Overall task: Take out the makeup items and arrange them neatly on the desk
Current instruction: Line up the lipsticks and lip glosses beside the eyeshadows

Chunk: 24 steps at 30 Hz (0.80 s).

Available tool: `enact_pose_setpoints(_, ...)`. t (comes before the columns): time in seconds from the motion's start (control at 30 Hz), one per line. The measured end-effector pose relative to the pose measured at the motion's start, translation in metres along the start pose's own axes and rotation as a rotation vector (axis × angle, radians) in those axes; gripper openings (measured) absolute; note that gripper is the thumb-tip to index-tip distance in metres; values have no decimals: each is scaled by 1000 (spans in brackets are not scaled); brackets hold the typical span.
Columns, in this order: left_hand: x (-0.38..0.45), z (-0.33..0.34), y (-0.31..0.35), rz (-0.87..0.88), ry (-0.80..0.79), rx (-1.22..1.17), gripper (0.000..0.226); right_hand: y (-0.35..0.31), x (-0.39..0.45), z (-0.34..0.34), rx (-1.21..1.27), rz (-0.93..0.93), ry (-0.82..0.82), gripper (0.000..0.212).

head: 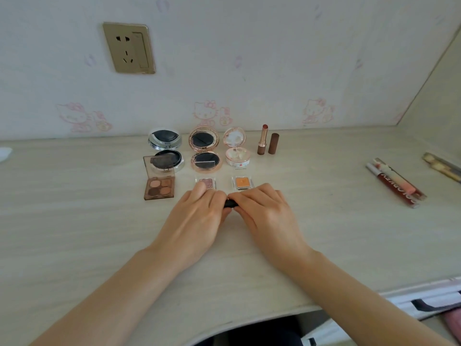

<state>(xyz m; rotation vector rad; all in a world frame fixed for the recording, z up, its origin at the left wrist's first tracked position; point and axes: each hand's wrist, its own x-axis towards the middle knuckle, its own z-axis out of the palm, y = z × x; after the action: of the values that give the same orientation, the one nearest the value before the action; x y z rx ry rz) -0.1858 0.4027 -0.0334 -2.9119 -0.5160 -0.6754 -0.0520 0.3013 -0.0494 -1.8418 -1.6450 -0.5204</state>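
A pale wood-grain desk (pixel 74 221) fills the lower frame. At centre stand three open round compacts: a silver one (pixel 166 148) with dark puffs, a rose-gold one (pixel 205 149) with dark puffs, and a white floral one (pixel 237 148). Below them lie an open brown four-pan eyeshadow palette (pixel 159 183) and two clear single-pan shadows, pink (pixel 206 183) and orange (pixel 242 183). An uncapped brown lipstick (pixel 262 139) stands upright right of centre. At mid-frame both forearms reach in; the left hand (pixel 197 216) and right hand (pixel 264 213) meet, fingers curled around a small black tube (pixel 229 204).
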Motion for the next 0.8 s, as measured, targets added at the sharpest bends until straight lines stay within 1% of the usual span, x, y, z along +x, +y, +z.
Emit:
enact_pose_setpoints(0.1,2,-4,1,-16,13,-28,23,1,0,0,41,4,-15,17)
enact_pose_setpoints(0.2,2,-6,3,-21,9,-81,21,2,0,0,87,3,-31,17)
enact_pose_setpoints(0.27,1,-5,1,-39,4,-138,24,2,-1,1,94,-9,-33,17)
enact_pose_setpoints(0.37,0,1,-9,-132,-38,-249,36,0,-1,-2,131,-14,-8,18)
enact_pose_setpoints(0.43,-1,3,-14,-124,-33,-300,43,0,0,-3,168,-8,6,17)
enact_pose_setpoints(0.5,-3,5,-16,-134,-25,-350,43,0,0,-5,190,11,3,18)
enact_pose_setpoints(0.6,-5,9,-16,-182,-12,-423,31,1,0,-4,228,34,30,23)
enact_pose_setpoints(0.7,-5,10,-16,-218,8,-576,8,0,0,-5,343,76,71,28)
enact_pose_setpoints(0.73,-5,10,-17,-237,10,-630,4,0,0,-6,376,91,85,29)
enact_pose_setpoints(0.8,-5,11,-18,-283,-5,-732,7,0,-1,-9,452,154,105,33)
